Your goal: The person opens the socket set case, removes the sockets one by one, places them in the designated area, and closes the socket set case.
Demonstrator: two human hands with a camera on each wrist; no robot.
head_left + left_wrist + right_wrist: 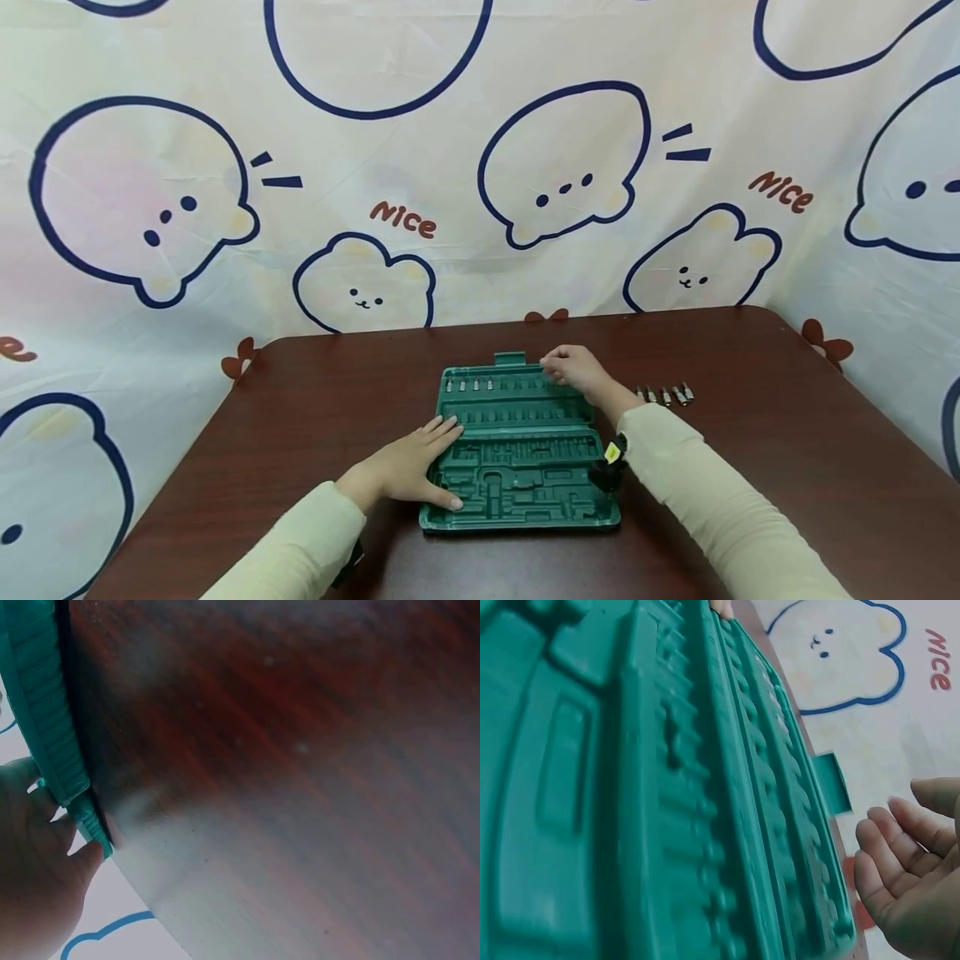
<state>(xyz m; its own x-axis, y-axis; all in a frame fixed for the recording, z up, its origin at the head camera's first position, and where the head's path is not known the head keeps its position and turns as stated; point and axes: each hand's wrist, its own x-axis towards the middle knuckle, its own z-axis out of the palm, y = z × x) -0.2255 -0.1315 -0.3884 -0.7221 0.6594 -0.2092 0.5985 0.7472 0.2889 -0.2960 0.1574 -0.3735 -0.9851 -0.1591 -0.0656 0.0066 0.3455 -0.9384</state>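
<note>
An unfolded green plastic tool case (517, 432) lies on the table, its moulded slots facing up. Several small metal socket bits (476, 384) stand in the left part of the lid's top row. My left hand (408, 462) rests on the case's left edge with fingers spread; the left wrist view shows the fingers (88, 859) along that side. Over the lid's upper right corner is my right hand (576, 369). In the right wrist view its fingers (900, 847) are loosely bent, the thumb apart, and nothing shows between them.
More socket bits (666, 395) lie in a row on the brown table (750, 450), right of the case and beside the right forearm. A latch tab (510, 358) sticks out from the lid's far edge. Behind the table hangs a patterned cloth (465, 183).
</note>
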